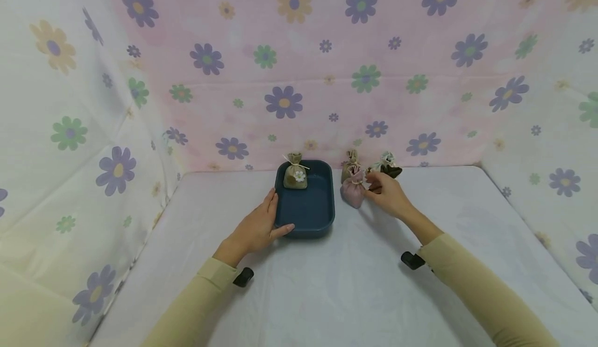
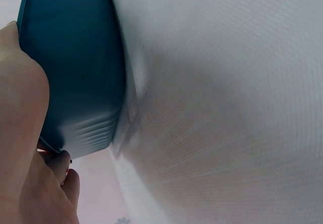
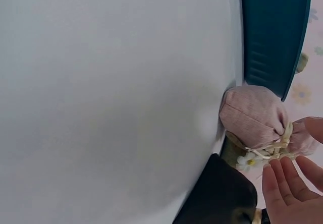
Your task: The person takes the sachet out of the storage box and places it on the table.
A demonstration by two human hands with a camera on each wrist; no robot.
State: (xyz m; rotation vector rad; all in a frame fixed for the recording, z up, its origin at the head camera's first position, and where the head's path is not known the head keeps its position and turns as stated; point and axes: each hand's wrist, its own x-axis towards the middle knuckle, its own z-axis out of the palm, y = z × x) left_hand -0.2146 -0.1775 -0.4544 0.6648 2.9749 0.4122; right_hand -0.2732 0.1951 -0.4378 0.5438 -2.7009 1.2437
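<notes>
A dark blue tray [image 1: 303, 209] stands on the white tabletop. My left hand [image 1: 256, 226] holds its near left corner, thumb along the near rim and fingers against the left side. Inside the tray, at the far left, sits an olive drawstring pouch [image 1: 295, 179] with a white flower. Right of the tray a pink drawstring pouch [image 1: 352, 195] leans upright. Around its tied neck, thumb and fingers of my right hand [image 1: 386, 195] are spread apart; the right wrist view shows a gap between them. Another olive pouch [image 1: 348, 172] stands just behind the pink one.
Behind my right hand are a pale patterned pouch top [image 1: 388, 158] and a dark brown pouch [image 1: 391, 171], both partly hidden. A pink flowered cloth [image 1: 299, 129] hangs at the table's back edge, with flowered cloths on both sides.
</notes>
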